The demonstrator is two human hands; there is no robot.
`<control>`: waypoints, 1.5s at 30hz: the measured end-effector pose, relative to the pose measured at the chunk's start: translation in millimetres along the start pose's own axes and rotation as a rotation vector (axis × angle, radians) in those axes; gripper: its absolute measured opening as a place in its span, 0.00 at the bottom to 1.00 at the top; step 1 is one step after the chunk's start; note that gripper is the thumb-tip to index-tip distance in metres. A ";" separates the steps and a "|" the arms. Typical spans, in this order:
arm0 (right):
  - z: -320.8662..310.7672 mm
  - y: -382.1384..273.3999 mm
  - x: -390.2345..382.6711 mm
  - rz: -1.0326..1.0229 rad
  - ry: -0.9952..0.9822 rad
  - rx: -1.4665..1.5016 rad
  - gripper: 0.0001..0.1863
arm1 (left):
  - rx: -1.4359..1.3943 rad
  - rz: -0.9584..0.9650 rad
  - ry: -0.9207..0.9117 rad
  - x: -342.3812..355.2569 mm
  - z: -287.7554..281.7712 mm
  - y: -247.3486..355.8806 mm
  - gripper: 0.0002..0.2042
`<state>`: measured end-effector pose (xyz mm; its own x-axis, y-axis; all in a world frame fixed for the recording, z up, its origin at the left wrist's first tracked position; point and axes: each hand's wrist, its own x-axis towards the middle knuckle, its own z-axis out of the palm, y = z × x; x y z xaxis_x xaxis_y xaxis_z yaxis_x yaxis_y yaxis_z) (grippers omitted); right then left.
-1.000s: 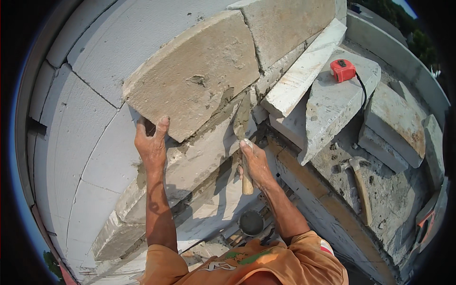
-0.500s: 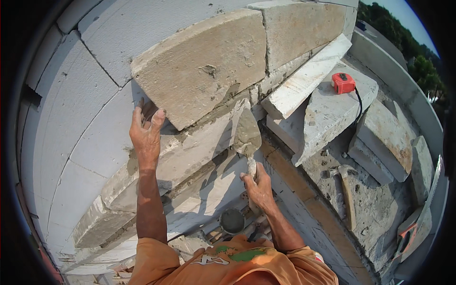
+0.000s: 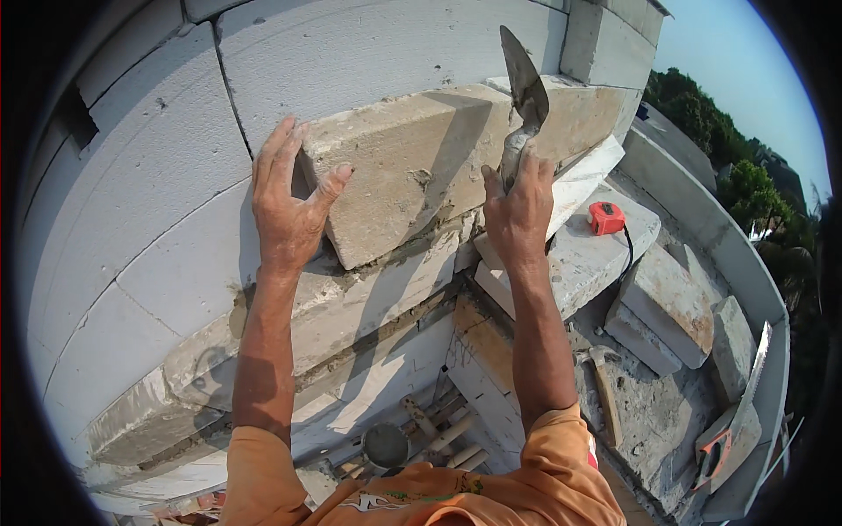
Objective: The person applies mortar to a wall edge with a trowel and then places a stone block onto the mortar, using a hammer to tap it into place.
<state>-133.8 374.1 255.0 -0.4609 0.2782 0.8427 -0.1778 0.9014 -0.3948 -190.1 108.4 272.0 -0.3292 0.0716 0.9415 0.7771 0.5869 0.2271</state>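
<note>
My left hand [image 3: 294, 206] is at the left end of a tan stone block [image 3: 395, 167], fingers spread upward beside that end and thumb against its front face. The block stands on edge along the white block wall [image 3: 386, 53], over a lower course [image 3: 324, 302] with grey mortar in the joint. My right hand [image 3: 519, 206] grips a trowel [image 3: 524, 83] by its handle, held up with the blade pointing upward. The trowel is in front of the joint between this block and a second tan block [image 3: 579, 118] to the right.
A pale slab [image 3: 586, 180] leans at the right, near a red tape measure [image 3: 606, 218] on another slab. Farther right are loose stone pieces [image 3: 662, 302], a hammer [image 3: 607, 399] and a handsaw [image 3: 745, 399]. A dark bucket [image 3: 386, 445] stands below, by wooden poles [image 3: 438, 425].
My right hand has raised the trowel from the lower course to the upper blocks, blade still upward. My left hand has shifted up along the block's end. The view has tilted upward.
</note>
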 end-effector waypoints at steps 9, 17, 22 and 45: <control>37.9 -12.2 -9.9 -0.205 -0.045 -0.465 0.37 | 0.005 0.081 0.008 0.4 2.9 -5.3 0.26; -2.9 1.7 -72.9 -0.169 -0.056 -0.518 0.37 | -0.045 0.082 0.013 0.8 3.2 -9.2 0.26; -59.7 -2.0 -85.7 0.001 -0.203 -0.338 0.30 | 0.002 0.096 0.003 1.0 0.3 -10.0 0.26; -126.2 29.6 -25.8 0.243 -0.520 -0.091 0.17 | -0.022 0.082 -0.027 -1.2 -2.3 -13.1 0.27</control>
<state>-17.5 435.5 267.8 -0.8496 0.3018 0.4326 0.0511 0.8634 -0.5019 -198.7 98.8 268.5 -0.2784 0.1404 0.9502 0.8137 0.5601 0.1556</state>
